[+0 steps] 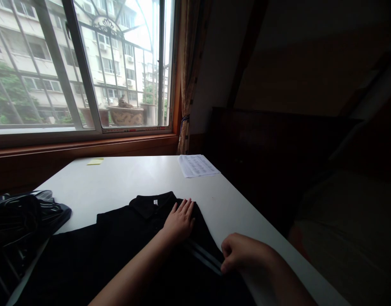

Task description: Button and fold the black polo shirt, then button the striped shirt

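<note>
A black polo shirt (125, 238) with a collar and a small white neck label lies spread on the white table (128, 174), collar toward the window. My left hand (180, 220) rests flat on its shoulder beside the collar, fingers stretched out. At the right, my right hand (241, 251) is closed on the edge of the shirt's sleeve, where two pale stripes run. The fingertips of that hand are partly hidden by its own curl. The lower part of the shirt passes out of view under my forearms.
Dark striped clothes (26, 216) are heaped at the table's left. A printed sheet (198, 165) lies at the far right corner, a yellow sticky note (95, 161) at the far left. Beyond are a barred window (119, 72), a tied curtain (186, 85) and a dark headboard (262, 140).
</note>
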Available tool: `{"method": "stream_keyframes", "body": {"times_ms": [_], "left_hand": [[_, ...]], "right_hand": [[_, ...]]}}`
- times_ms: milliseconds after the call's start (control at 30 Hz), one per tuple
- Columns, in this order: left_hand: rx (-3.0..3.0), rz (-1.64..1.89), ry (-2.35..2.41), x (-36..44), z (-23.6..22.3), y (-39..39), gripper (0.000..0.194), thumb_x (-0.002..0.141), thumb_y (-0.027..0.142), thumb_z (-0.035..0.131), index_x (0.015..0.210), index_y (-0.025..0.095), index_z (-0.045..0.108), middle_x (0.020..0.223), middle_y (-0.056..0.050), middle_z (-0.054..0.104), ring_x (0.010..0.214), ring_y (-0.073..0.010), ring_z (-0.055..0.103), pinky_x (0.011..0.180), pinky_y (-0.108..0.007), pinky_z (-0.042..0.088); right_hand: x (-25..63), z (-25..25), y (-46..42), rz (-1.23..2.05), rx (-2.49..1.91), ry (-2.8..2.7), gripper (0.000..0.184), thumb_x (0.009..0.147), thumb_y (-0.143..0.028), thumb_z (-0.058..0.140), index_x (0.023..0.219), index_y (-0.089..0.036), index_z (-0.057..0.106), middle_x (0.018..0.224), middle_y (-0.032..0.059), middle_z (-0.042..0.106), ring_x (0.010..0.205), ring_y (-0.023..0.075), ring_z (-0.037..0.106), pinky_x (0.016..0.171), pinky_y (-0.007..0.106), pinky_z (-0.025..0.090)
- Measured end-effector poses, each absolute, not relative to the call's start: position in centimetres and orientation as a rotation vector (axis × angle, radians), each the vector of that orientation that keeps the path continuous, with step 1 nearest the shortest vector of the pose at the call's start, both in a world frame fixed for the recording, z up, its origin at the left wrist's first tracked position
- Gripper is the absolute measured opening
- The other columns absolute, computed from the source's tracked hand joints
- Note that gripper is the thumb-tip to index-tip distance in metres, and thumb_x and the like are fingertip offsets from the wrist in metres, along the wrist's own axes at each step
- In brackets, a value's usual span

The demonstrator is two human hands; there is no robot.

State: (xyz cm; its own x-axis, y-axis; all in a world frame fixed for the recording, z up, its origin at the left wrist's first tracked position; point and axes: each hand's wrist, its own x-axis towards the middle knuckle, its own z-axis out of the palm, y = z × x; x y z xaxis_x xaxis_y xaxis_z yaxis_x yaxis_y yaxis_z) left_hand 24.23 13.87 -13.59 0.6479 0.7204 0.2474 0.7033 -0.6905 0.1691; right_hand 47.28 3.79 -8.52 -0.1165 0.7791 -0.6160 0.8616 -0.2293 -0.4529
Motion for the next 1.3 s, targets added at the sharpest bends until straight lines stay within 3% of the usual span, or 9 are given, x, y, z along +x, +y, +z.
{"method": "stream_keyframes", "body": {"times_ms": [167,533,833,967,1067,1167,1300], "left_hand": [[2.857,0.382,0.922,21.5,-12.6,11.8,0.052,0.101,0.042,0.036,0.152,0.030,0.033,0.159,-0.002,0.030,0.148,-0.0274,0.025,0.119,-0.055,0.022],[2.883,0.394,1.057,23.9,-11.7,12.5,0.052,0.099,0.045,0.036,0.147,0.026,0.043,0.153,-0.004,0.043,0.142,-0.0343,0.034,0.111,-0.061,0.031],[2.759,0.469,1.258,25.5,-13.3,15.5,0.055,0.100,0.045,0.032,0.151,0.023,0.037,0.157,-0.004,0.035,0.148,-0.0269,0.025,0.120,-0.052,0.021],[2.717,0.439,1.306,25.1,-12.9,15.5,0.057,0.099,0.038,0.036,0.152,0.018,0.034,0.159,-0.008,0.029,0.148,-0.0288,0.024,0.119,-0.051,0.025],[2.749,0.465,1.234,24.4,-12.4,13.9,0.062,0.097,0.033,0.040,0.156,0.021,0.025,0.162,-0.006,0.020,0.150,-0.0306,0.016,0.117,-0.054,0.027],[2.830,0.476,0.994,23.6,-12.4,11.4,0.058,0.099,0.038,0.038,0.155,0.028,0.026,0.162,-0.002,0.022,0.150,-0.0296,0.016,0.118,-0.058,0.021],[2.839,0.415,0.848,23.2,-13.2,9.8,0.058,0.100,0.052,0.035,0.153,0.028,0.032,0.159,-0.004,0.029,0.148,-0.0283,0.023,0.119,-0.055,0.021]], "right_hand": [[47.1,-8.4,3.7,-1.311,2.033,1.845,0.029,0.055,-0.036,0.084,0.064,-0.017,0.063,0.052,-0.0037,0.059,0.052,0.0133,0.054,0.046,0.021,0.033],[47.5,-9.1,3.8,-1.275,2.032,1.898,0.031,0.055,-0.039,0.084,0.065,-0.017,0.064,0.052,-0.0044,0.059,0.051,0.0122,0.053,0.045,0.020,0.031],[47.3,-8.8,3.7,-1.296,2.056,1.873,0.028,0.053,-0.034,0.084,0.063,-0.017,0.065,0.051,-0.0035,0.060,0.049,0.0124,0.053,0.043,0.020,0.033],[47.4,-8.5,3.8,-1.397,2.017,1.868,0.027,0.054,-0.033,0.083,0.061,-0.017,0.062,0.049,-0.0037,0.059,0.047,0.0124,0.053,0.042,0.019,0.033],[47.5,-8.6,3.8,-1.446,2.011,1.838,0.026,0.055,-0.033,0.081,0.061,-0.018,0.061,0.047,-0.0042,0.057,0.045,0.0120,0.052,0.041,0.019,0.033],[47.5,-8.9,3.8,-1.471,2.031,1.820,0.023,0.058,-0.032,0.078,0.060,-0.018,0.060,0.046,-0.0043,0.057,0.045,0.0121,0.053,0.041,0.018,0.034],[47.4,-9.5,3.7,-1.437,2.076,1.818,0.019,0.060,-0.028,0.074,0.059,-0.018,0.058,0.045,-0.0040,0.056,0.044,0.0131,0.053,0.040,0.019,0.034]]}}
